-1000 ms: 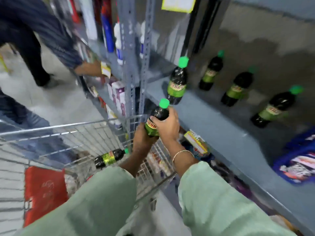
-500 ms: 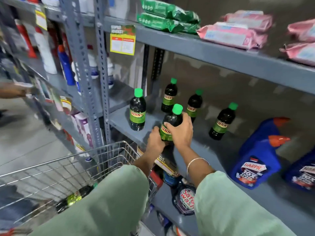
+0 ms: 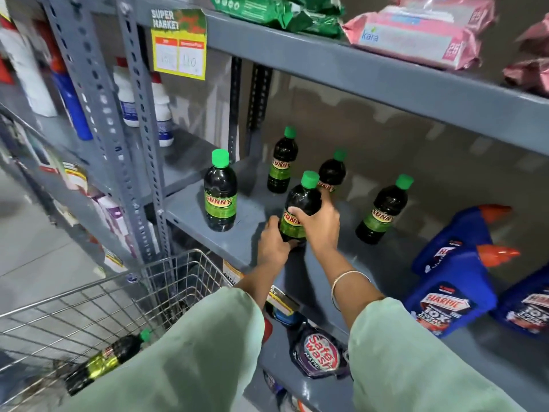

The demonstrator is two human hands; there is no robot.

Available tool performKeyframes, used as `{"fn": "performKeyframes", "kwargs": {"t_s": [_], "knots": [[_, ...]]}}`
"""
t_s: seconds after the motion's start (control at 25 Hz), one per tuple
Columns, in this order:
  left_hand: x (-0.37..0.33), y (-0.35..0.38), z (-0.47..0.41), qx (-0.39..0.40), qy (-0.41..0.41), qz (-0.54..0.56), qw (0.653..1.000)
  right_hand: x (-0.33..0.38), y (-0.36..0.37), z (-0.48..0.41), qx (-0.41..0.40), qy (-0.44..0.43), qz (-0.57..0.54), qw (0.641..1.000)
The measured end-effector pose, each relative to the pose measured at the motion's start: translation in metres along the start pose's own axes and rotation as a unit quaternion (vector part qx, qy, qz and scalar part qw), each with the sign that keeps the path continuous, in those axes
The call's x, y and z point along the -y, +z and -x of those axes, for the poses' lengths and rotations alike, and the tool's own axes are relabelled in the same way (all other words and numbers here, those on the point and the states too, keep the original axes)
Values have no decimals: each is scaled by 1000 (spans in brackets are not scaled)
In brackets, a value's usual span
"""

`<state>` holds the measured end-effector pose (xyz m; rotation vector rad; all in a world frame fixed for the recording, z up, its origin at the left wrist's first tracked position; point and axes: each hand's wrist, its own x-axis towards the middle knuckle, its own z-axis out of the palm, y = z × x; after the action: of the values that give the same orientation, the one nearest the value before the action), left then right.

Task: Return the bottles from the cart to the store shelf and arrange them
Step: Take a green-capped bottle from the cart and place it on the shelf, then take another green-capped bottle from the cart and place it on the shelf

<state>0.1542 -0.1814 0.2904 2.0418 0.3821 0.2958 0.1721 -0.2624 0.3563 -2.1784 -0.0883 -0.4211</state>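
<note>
Grey store shelf [image 3: 208, 203] is being restocked. One bottle [image 3: 104, 359] is lying in the cart [image 3: 178, 263], left for later. Another, the held bottle [image 3: 300, 209], is being clasped upright by the left hand [image 3: 271, 246] low down and the right hand [image 3: 320, 227] round its middle, probably so it is set down steadily among four standing bottles [image 3: 220, 191].

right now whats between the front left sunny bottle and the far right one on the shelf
In the head view, the held bottle, gripped by the left hand and right hand, sits between the front-left bottle and the far-right bottle; otherwise bare shelf.
</note>
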Motion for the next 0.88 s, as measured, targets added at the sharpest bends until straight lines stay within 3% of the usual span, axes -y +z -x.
{"fn": "performKeyframes", "kwargs": {"t_s": [0.08,0.16,0.28,0.36,0.44,0.6,0.72,0.88], "knots": [[3,-5,3,15,15,-13,1000,3,-1,4,-2,-8,-5,1000],[14,-16,10,-1,28,-25,999,8,0,10,-59,-25,-28,998],[52,-52,33,-104,16,-47,993,32,11,28,-144,-69,-57,985],[85,-82,50,-166,-11,-68,984,51,31,45,-141,-122,-63,981],[125,-114,70,-207,-52,-87,973,70,62,69,-105,-174,-62,977],[218,-174,104,-205,-183,-80,958,87,143,129,26,-212,-71,974],[296,-215,124,-159,-292,-107,937,74,217,180,130,-135,-62,980],[377,-239,133,-118,-337,-113,927,20,308,239,280,78,-16,957]]}}
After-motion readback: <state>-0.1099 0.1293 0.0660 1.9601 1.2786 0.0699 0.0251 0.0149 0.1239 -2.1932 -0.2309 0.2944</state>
